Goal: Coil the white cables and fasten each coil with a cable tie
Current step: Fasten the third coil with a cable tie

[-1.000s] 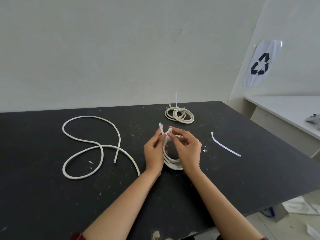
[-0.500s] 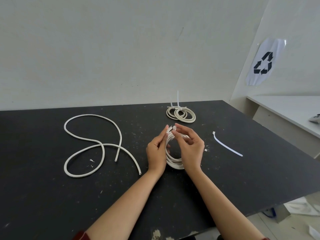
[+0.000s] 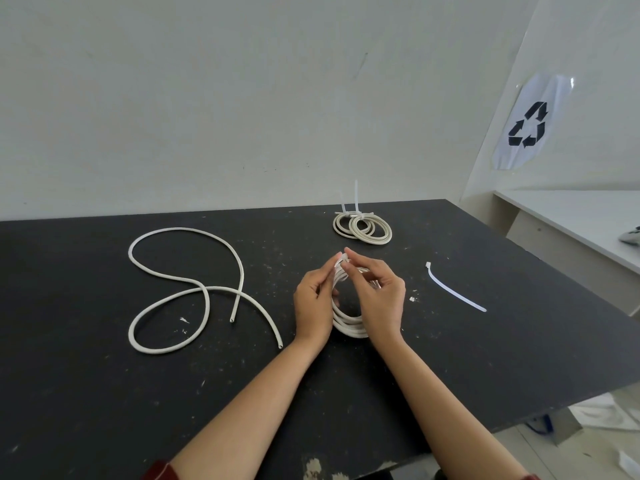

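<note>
Between my hands a white cable coil (image 3: pixel 348 325) stands upright on the black table (image 3: pixel 485 358). My left hand (image 3: pixel 313 303) pinches the coil's top from the left. My right hand (image 3: pixel 379 297) pinches the same top from the right, where a cable tie wraps the strands; the tie is mostly hidden by my fingers. Two tied coils (image 3: pixel 363 228) lie at the table's far side, tie tails sticking up. A loose white cable (image 3: pixel 187 289) snakes across the left of the table. A spare cable tie (image 3: pixel 453 287) lies to the right.
A white wall rises behind the table. A lighter table (image 3: pixel 571 223) stands at the right, under a recycling sign (image 3: pixel 528 124) on the wall. White items lie on the floor (image 3: pixel 602 417) past the table's right front corner.
The tie's tail that stuck up between my fingertips is no longer visible. My fingertips have closed together at the coil's top. The coil stays in place.
</note>
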A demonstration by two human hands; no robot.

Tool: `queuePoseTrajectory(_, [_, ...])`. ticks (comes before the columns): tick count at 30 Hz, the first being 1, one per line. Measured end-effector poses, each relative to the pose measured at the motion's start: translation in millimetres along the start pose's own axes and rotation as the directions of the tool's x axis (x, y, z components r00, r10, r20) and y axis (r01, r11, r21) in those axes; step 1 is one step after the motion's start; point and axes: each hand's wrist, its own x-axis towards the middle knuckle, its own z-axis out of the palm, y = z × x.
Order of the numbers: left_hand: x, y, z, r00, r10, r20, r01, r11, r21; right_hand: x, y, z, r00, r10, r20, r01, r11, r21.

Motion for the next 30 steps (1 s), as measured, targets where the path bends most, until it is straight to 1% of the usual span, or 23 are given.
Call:
queuePoseTrajectory(3, [-0.8,2.7,-0.8,1.0,0.006,0.009,-0.006,1.0,-0.015,1.3,0.9,-0.4,1.0,0.001,0.014,0.0,0.999,-0.036])
queuePoseTrajectory(5, [-1.4,4.5,-1.4,1.0,0.009,0.02,-0.009,1.0,-0.026,2.6,2.2,-0.5,0.999,0.004,0.036,0.0,0.994,-0.108])
queuePoseTrajectory(7, [-1.5,5.4,-1.2,1.0,0.002,0.03,0.0,0.998,-0.058,4.7,2.9,-1.8,0.998,0.012,0.061,-0.003,0.99,-0.144])
queuePoseTrajectory(10, [-1.5,6.7,0.2,0.998,-0.05,0.031,0.054,0.991,-0.125,8.2,2.5,-4.0,0.997,0.019,0.079,-0.007,0.988,-0.153])
queuePoseTrajectory(16, [0.9,8.5,-0.2,0.988,-0.15,0.046,0.156,0.972,-0.176,15.3,-2.3,-6.2,0.995,-0.022,0.1,0.036,0.988,-0.148])
queuePoseTrajectory(18, [0.3,10.9,0.7,0.983,-0.17,0.062,0.18,0.962,-0.205,21.3,-5.5,-8.8,0.983,-0.084,0.165,0.117,0.973,-0.199])
queuePoseTrajectory(21, [0.8,11.8,0.2,0.983,-0.168,0.079,0.181,0.959,-0.218,32.3,-10.0,-14.1,0.935,-0.201,0.291,0.295,0.898,-0.328])
queuePoseTrajectory(22, [1.1,11.4,0.1,0.983,-0.162,0.087,0.177,0.96,-0.218,35.4,-12.4,-16.0,0.922,-0.214,0.321,0.324,0.883,-0.341])
queuePoseTrajectory(27, [1.8,14.8,1.4,0.982,-0.179,0.068,0.189,0.959,-0.211,43.2,-19.7,-19.2,0.877,-0.204,0.435,0.373,0.859,-0.35])
queuePoseTrajectory(30, [2.1,16.3,1.0,0.982,-0.18,0.058,0.189,0.958,-0.216,46.1,-20.8,-18.6,0.859,-0.217,0.463,0.407,0.839,-0.362])
